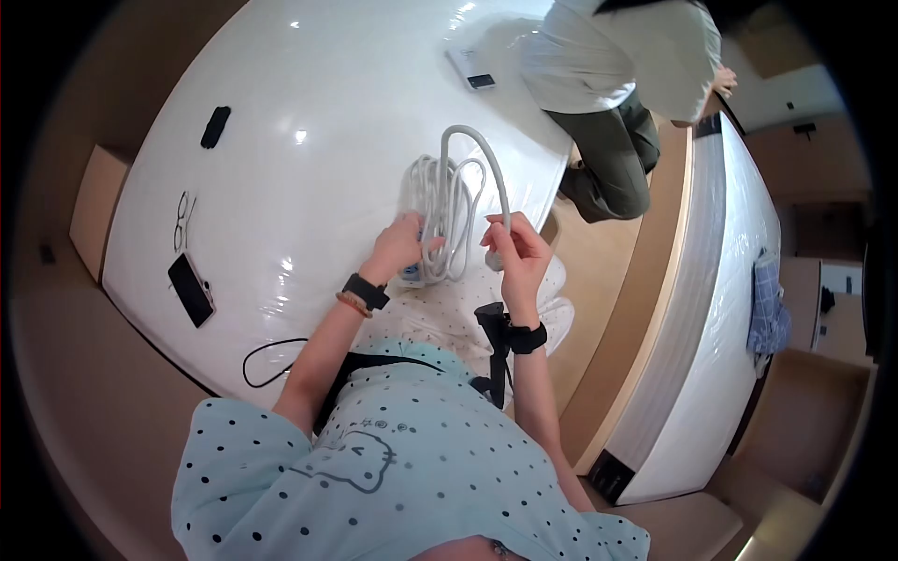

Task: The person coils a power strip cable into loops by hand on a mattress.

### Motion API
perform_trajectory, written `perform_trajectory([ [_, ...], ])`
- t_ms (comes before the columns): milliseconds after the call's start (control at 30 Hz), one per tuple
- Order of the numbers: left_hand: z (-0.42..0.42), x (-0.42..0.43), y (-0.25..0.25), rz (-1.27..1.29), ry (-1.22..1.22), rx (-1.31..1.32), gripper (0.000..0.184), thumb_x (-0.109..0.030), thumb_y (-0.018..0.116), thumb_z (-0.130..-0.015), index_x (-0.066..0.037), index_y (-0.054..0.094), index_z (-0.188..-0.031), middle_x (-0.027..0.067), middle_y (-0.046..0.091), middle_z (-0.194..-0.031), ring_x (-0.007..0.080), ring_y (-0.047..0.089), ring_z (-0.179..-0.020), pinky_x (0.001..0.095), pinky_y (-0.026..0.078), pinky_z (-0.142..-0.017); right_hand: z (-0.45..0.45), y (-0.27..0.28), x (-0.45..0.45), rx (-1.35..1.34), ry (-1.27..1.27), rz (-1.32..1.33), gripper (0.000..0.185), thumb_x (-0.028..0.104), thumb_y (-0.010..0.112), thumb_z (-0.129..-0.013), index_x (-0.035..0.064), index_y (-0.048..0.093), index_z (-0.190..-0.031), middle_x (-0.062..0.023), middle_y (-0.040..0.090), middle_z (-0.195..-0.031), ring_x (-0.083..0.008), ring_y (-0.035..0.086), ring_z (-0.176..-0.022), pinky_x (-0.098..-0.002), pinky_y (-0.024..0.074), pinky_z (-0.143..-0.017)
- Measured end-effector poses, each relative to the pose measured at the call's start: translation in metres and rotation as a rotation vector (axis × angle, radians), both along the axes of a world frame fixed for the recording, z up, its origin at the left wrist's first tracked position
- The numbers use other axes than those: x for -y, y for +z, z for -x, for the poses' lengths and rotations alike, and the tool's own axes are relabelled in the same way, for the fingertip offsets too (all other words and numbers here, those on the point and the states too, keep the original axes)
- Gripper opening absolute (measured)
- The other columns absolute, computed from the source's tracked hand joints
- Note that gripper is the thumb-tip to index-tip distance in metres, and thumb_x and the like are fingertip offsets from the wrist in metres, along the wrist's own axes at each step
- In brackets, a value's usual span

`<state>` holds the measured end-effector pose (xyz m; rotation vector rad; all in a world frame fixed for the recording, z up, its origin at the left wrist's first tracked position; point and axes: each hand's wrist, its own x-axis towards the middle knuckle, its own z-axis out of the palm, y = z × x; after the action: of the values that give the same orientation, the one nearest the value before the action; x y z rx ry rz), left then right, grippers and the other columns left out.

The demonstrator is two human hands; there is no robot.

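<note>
A bundle of looped white cable [453,201] lies on the plastic-covered mattress in front of my lap. My left hand [402,248] is on the bundle's left side, its fingers bent round the loops and a blue-and-white part under them. One length of the cable arches up from the bundle and comes down into my right hand [517,248], pinched between thumb and fingers. Below those fingers hangs the cable's pale end, partly hidden. Both wrists wear black bands.
On the mattress [327,56] lie a black pouch [216,127], glasses [181,222], a dark phone [192,290] and a white device [470,69]. A person [613,84] sits at its far right edge. Another wrapped mattress [697,318], with blue checked cloth [769,304], stands to the right.
</note>
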<state>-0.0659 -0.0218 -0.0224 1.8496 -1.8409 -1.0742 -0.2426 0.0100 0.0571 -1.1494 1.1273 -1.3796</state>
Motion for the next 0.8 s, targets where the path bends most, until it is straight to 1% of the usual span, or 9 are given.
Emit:
perform_trajectory([
  [67, 0.011, -0.009, -0.013, 0.352, 0.19, 0.027, 0.034, -0.032, 0.065, -0.079, -0.003, 0.054, -0.093, 0.0124, 0.061, -0.085, 0.0253, 0.06, -0.076, 0.0306, 0.047, -0.065, 0.005, 0.003, -0.001, 0.034, 0.001, 0.038, 0.011, 0.002, 0.058, -0.084, -0.004, 0.064, -0.092, -0.0035, 0.056, -0.083, -0.0082, 0.055, -0.07, -0.0202, 0.0422, -0.059],
  [167, 0.021, -0.007, 0.004, 0.369, 0.296, -0.29, 0.027, -0.024, 0.059, -0.085, 0.0, 0.055, -0.097, 0.0111, 0.062, -0.09, 0.0194, 0.06, -0.077, 0.0275, 0.046, -0.063, 0.008, -0.006, 0.003, 0.158, -0.02, 0.048, 0.014, 0.008, 0.056, -0.087, -0.0027, 0.063, -0.094, -0.0043, 0.057, -0.091, -0.0091, 0.053, -0.08, -0.0232, 0.0432, -0.067],
  [267, 0.019, 0.0, 0.018, -0.32, 0.16, -1.03, 0.024, -0.014, 0.051, -0.09, 0.003, 0.056, -0.105, 0.0081, 0.063, -0.093, 0.0123, 0.058, -0.078, 0.0233, 0.045, -0.064, 0.001, -0.027, 0.001, 0.281, -0.109, -0.132, 0.018, 0.016, 0.052, -0.091, 0.0009, 0.06, -0.098, -0.0028, 0.057, -0.096, -0.0108, 0.052, -0.09, -0.0255, 0.0436, -0.079],
  [400, 0.031, -0.011, 0.021, -0.306, -0.121, -0.785, 0.026, -0.007, 0.042, -0.09, 0.003, 0.057, -0.109, 0.0053, 0.064, -0.091, 0.009, 0.059, -0.077, 0.0207, 0.045, -0.067, 0.007, -0.085, -0.002, 0.391, -0.228, -0.433, 0.035, 0.03, 0.058, -0.089, -0.0007, 0.051, -0.103, -0.007, 0.051, -0.104, -0.0137, 0.054, -0.091, -0.0267, 0.0453, -0.078],
  [500, 0.035, -0.019, 0.029, -0.328, -0.231, -0.653, 0.028, -0.003, 0.04, -0.087, 0.002, 0.059, -0.107, 0.0063, 0.063, -0.091, 0.0104, 0.06, -0.075, 0.0218, 0.045, -0.067, 0.008, -0.077, -0.008, 0.251, -0.101, -0.676, 0.043, 0.034, 0.063, -0.084, -0.003, 0.05, -0.101, -0.0123, 0.049, -0.107, -0.0137, 0.054, -0.09, -0.027, 0.0464, -0.074],
  [533, 0.035, -0.02, 0.017, -0.268, -0.295, -0.616, 0.027, 0.0, 0.042, -0.083, 0.001, 0.061, -0.102, 0.0077, 0.061, -0.091, 0.0137, 0.061, -0.079, 0.0239, 0.045, -0.067, 0.008, -0.075, -0.009, 0.085, -0.056, -0.603, 0.047, 0.033, 0.066, -0.081, -0.0049, 0.048, -0.101, -0.0156, 0.05, -0.105, -0.0153, 0.056, -0.086, -0.0264, 0.048, -0.067],
  [633, 0.037, -0.022, 0.012, 0.209, -0.502, -0.46, 0.022, 0.001, 0.046, -0.078, 0.0, 0.062, -0.094, 0.0095, 0.059, -0.091, 0.0174, 0.06, -0.081, 0.0269, 0.046, -0.067, 0.014, -0.048, -0.004, 0.008, 0.186, -0.643, 0.051, 0.032, 0.065, -0.081, -0.0067, 0.044, -0.107, -0.0164, 0.05, -0.103, -0.0175, 0.059, -0.073, -0.026, 0.0486, -0.058],
  [733, 0.033, -0.017, 0.019, 0.136, -0.428, -0.56, 0.014, -0.001, 0.052, -0.076, -0.001, 0.062, -0.086, 0.0148, 0.058, -0.093, 0.0249, 0.059, -0.08, 0.033, 0.047, -0.068, 0.01, -0.096, -0.005, 0.149, 0.16, -0.633, 0.047, 0.028, 0.06, -0.085, -0.0074, 0.042, -0.109, -0.0161, 0.051, -0.102, -0.0221, 0.062, -0.064, -0.0276, 0.049, -0.051],
  [800, 0.024, -0.014, 0.029, 0.162, -0.213, -0.379, 0.016, -0.001, 0.053, -0.076, -0.001, 0.061, -0.091, 0.0132, 0.059, -0.093, 0.0227, 0.059, -0.078, 0.0308, 0.047, -0.068, 0.008, -0.097, -0.011, 0.28, 0.115, -0.672, 0.042, 0.026, 0.057, -0.086, -0.0071, 0.043, -0.108, -0.0168, 0.051, -0.103, -0.0256, 0.063, -0.063, -0.0298, 0.0503, -0.05],
])
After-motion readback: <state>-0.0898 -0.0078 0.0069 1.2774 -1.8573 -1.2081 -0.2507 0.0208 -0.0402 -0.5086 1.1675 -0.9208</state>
